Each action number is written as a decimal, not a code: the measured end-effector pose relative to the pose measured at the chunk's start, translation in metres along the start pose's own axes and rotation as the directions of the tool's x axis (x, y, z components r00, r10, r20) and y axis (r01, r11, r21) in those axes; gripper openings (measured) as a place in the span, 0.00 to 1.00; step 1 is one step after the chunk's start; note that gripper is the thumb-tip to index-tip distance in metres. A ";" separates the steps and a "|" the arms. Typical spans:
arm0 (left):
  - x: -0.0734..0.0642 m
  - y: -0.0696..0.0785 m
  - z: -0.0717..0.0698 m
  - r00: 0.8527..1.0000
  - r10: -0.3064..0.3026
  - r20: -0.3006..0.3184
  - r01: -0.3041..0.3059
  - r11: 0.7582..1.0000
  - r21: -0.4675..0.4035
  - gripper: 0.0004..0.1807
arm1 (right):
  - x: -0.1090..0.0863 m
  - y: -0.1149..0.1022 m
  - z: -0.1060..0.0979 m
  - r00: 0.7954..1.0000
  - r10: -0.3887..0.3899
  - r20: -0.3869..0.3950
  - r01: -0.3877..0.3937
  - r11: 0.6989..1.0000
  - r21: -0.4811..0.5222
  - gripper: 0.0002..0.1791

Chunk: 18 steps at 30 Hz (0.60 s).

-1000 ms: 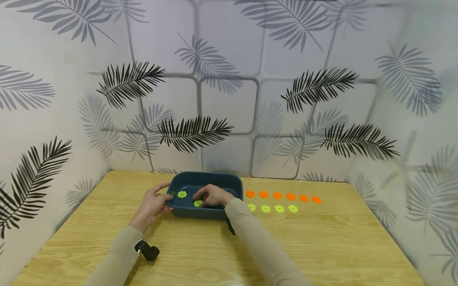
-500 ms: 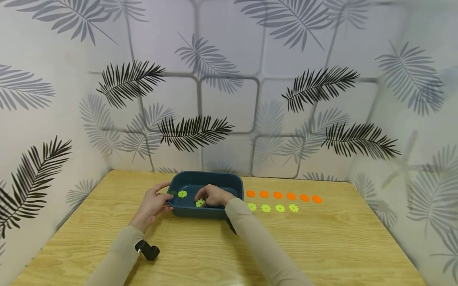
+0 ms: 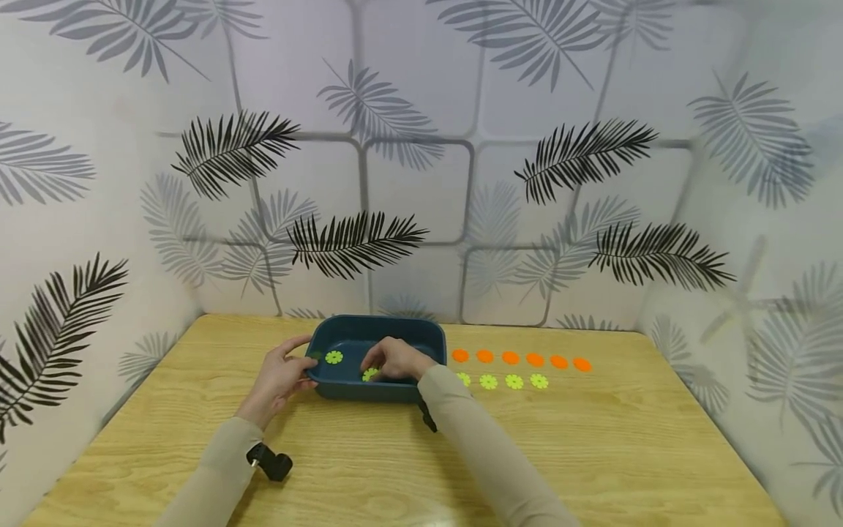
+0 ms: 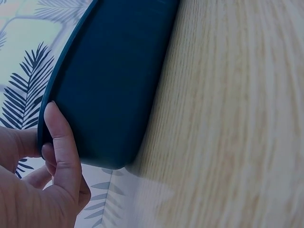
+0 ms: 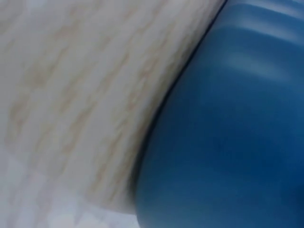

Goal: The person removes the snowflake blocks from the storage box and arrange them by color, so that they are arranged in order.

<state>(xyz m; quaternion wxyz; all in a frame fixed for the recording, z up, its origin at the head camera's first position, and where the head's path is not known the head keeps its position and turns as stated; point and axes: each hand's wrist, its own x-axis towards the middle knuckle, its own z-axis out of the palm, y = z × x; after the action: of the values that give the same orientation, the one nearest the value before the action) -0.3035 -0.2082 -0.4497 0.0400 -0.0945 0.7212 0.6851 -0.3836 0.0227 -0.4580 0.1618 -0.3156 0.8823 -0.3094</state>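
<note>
A dark blue plastic basin [image 3: 378, 394] stands at the back of the wooden table. My left hand [image 3: 279, 373] grips its left end, with the thumb on one side of the rim and fingers on the other; the left wrist view shows this hold on the basin wall [image 4: 114, 85]. Inside, my right hand [image 3: 395, 359] reaches down with curled fingers and pinches a yellow-green flower-shaped disc [image 3: 369, 375], partly covered by the fingers. Another such flower disc [image 3: 334, 357] lies near the left end of the basin floor. Only the basin's outside [image 5: 228, 133] and table show in the right wrist view.
Right of the basin, a row of several orange discs [image 3: 510, 358] lies on the table [image 3: 626, 439]. In front of it runs a row of several yellow-green flower discs [image 3: 514, 381], the leftmost partly behind the right sleeve [image 3: 487, 446]. A leaf-patterned wall [image 3: 421, 183] rises behind.
My right hand has shifted slightly to the right inside the basin, and the flower disc at its fingers has slid with it. The left hand keeps its grip on the rim.
</note>
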 end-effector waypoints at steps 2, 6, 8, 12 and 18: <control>0.000 0.001 0.000 1.000 -0.003 -0.004 0.003 1.000 -0.005 0.32 | -0.001 -0.002 -0.001 1.000 -0.010 0.004 0.010 1.000 -0.006 0.09; 0.000 0.002 0.000 1.000 -0.003 -0.002 0.003 1.000 -0.010 0.32 | -0.003 -0.003 -0.003 0.999 -0.039 -0.002 0.039 0.999 0.004 0.10; -0.001 0.002 0.000 1.000 -0.002 0.001 0.002 1.000 -0.008 0.33 | -0.004 -0.003 -0.004 0.998 -0.053 -0.016 0.053 0.998 0.023 0.10; -0.002 0.003 0.001 1.000 0.001 0.003 -0.001 1.000 -0.001 0.33 | -0.007 -0.002 -0.006 0.997 -0.058 -0.046 0.062 0.994 0.085 0.11; -0.002 0.002 0.002 1.000 0.005 -0.004 -0.005 1.000 0.007 0.32 | -0.016 -0.006 -0.011 0.997 -0.059 -0.049 0.067 0.981 0.181 0.13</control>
<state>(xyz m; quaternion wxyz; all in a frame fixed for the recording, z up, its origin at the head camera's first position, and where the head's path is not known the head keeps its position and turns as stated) -0.3024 -0.2062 -0.4475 0.0373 -0.0937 0.7239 0.6824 -0.3742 0.0343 -0.4439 0.1612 -0.3206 0.8429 -0.4009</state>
